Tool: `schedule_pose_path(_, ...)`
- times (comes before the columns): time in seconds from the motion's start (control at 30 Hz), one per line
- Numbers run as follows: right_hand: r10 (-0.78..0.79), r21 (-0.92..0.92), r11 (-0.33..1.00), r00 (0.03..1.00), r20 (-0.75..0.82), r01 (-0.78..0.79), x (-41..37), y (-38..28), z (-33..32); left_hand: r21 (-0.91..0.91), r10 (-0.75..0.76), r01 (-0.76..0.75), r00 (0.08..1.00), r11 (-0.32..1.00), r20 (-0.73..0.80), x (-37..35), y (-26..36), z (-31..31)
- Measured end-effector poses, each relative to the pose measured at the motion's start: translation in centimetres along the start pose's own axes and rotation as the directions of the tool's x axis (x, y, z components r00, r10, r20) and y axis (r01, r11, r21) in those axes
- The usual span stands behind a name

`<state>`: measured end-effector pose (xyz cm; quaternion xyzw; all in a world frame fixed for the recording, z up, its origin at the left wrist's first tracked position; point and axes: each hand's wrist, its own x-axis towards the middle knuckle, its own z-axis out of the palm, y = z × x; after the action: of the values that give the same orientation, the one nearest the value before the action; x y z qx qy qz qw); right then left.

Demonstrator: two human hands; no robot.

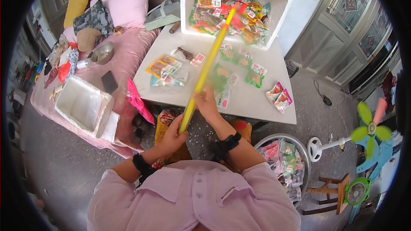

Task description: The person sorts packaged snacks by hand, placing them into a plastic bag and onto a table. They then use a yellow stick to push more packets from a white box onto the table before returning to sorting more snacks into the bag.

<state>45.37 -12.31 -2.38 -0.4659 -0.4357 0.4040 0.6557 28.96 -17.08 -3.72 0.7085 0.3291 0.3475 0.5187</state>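
My left hand (172,133) is wrapped round the lower end of a yellow pole with a red end (208,60). Higher up, my right hand (207,103) is closed at the same pole, its fingertips partly hidden. The pole slants away over the table, and its blurred red end reaches into a white foam box (279,19) heaped with colourful snack packets (209,18). Just beyond my right hand, green packets (221,77) are smeared by motion. Left of the pole lie orange and clear packets (165,69); green ones (256,75) lie to its right.
Pink packets (279,97) lie near the right corner of the table (267,113). A metal basin (307,154) full of packets stands on the floor at my right, beside a fan (371,128). At left, a pink-covered seat (128,47) bears a smaller foam box (109,105).
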Motion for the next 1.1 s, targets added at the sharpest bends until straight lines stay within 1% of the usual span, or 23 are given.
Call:
schedule_pose_path(0.07,0.048,-0.056,0.997,0.994,-0.095,-0.053,3.9,-0.1,-1.3,0.145,0.180,-0.182,0.983,0.972,0.025,3.8,0.5,1.2)
schedule_pose_path(0.13,0.070,-0.128,0.988,0.984,-0.161,-0.091,7.1,-1.2,-2.5,0.120,0.113,-0.111,0.994,0.987,-0.008,7.1,0.9,3.0)
schedule_pose_path(0.2,0.063,-0.217,0.970,0.978,-0.201,-0.107,9.5,-3.0,-3.1,0.065,0.114,-0.112,0.993,0.992,-0.022,10.2,0.9,4.3)
schedule_pose_path(0.27,0.037,-0.341,0.932,0.969,-0.245,-0.122,11.8,-3.2,-3.6,-0.169,-0.011,0.005,0.999,0.986,-0.037,13.1,0.9,5.4)
schedule_pose_path(0.3,0.024,-0.399,0.907,0.964,-0.265,-0.133,12.6,-3.0,-3.9,-0.367,-0.137,0.121,0.990,0.922,-0.019,14.4,1.0,5.8)
schedule_pose_path(0.33,0.037,-0.392,0.909,0.964,-0.264,-0.143,13.3,-2.2,-4.3,-0.546,-0.256,0.228,0.966,0.806,0.025,15.0,1.0,6.0)
schedule_pose_path(0.43,0.096,-0.362,0.912,0.959,-0.268,-0.192,14.4,-0.6,-4.6,-0.742,-0.406,0.419,0.888,0.524,0.214,15.2,1.1,4.9)
schedule_pose_path(0.5,0.166,-0.335,0.906,0.945,-0.281,-0.259,13.1,0.5,-4.1,-0.752,-0.420,0.408,0.887,0.518,0.192,13.8,2.0,4.7)
schedule_pose_path(0.53,0.209,-0.274,0.921,0.945,-0.250,-0.276,12.5,0.8,-3.9,-0.757,-0.429,0.404,0.885,0.513,0.181,12.8,2.4,4.6)
schedule_pose_path(0.6,0.282,-0.148,0.939,0.941,-0.187,-0.311,11.5,0.9,-3.7,-0.721,-0.454,0.462,0.862,0.516,0.227,11.6,2.8,4.2)
schedule_pose_path(0.7,0.318,-0.090,0.937,0.930,-0.183,-0.338,9.7,-0.3,-3.0,-0.684,-0.494,0.531,0.824,0.500,0.279,9.6,4.0,4.0)
schedule_pose_path(0.8,0.355,0.013,0.934,0.925,-0.131,-0.357,6.8,-2.2,-2.4,-0.667,-0.510,0.570,0.800,0.479,0.317,7.2,5.5,4.4)
schedule_pose_path(0.9,0.340,-0.023,0.939,0.936,-0.090,-0.344,4.2,-2.6,-2.8,-0.655,-0.496,0.594,0.789,0.468,0.362,4.8,6.2,4.7)
schedule_pose_path(0.93,0.344,-0.007,0.938,0.934,-0.097,-0.347,3.3,-3.0,-2.8,-0.648,-0.490,0.604,0.784,0.464,0.381,4.0,6.4,4.8)
schedule_pose_path(0.97,0.350,0.010,0.936,0.931,-0.104,-0.351,2.2,-3.6,-2.7,-0.653,-0.442,0.596,0.797,0.468,0.411,3.3,6.6,4.9)
schedule_pose_path(1.1,0.362,0.027,0.932,0.919,-0.155,-0.363,-0.4,-6.0,-2.6,-0.646,-0.365,0.567,0.823,0.510,0.434,1.8,8.0,5.3)
